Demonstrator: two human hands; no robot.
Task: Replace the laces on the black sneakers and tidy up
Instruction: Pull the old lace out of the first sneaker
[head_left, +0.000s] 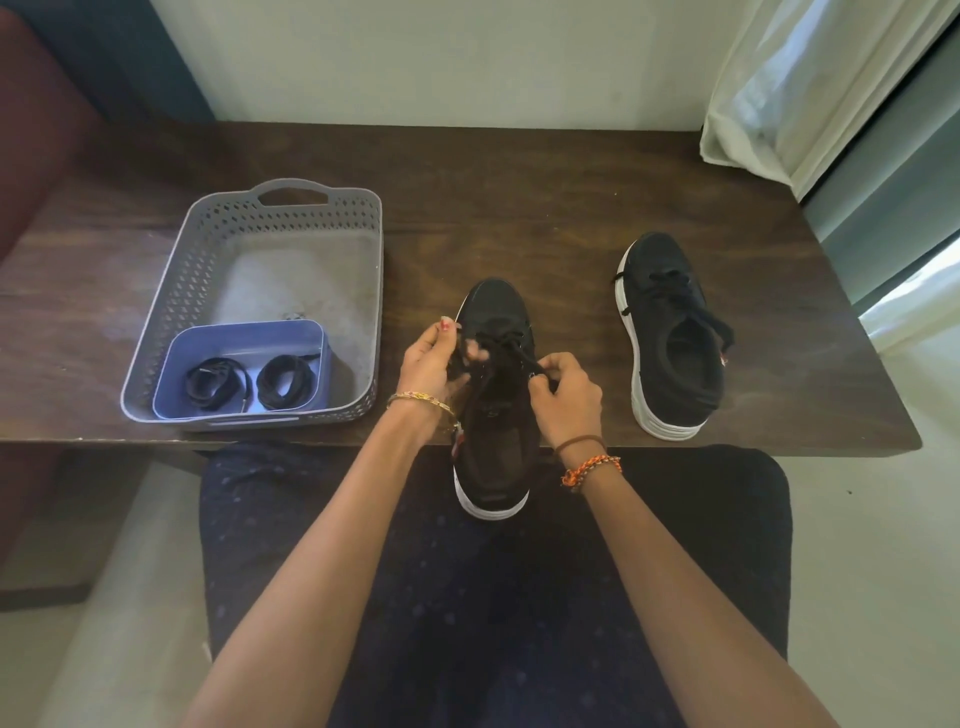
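A black sneaker (493, 312) with a white sole lies at the table's front edge, its heel hanging over my lap. My left hand (431, 364) pinches its black lace (511, 348) on the left side of the eyelets. On the right side, my right hand (563, 395) pinches the lace's other part. The second black sneaker (675, 338) stands laced on the table to the right, untouched. Two coiled black laces (249, 384) lie in a small blue box (244, 332).
The blue box sits in the near end of a grey perforated basket (363, 218) on the left of the dark wooden table (519, 197). A white curtain (810, 88) hangs at the back right. A red seat (41, 135) is at far left.
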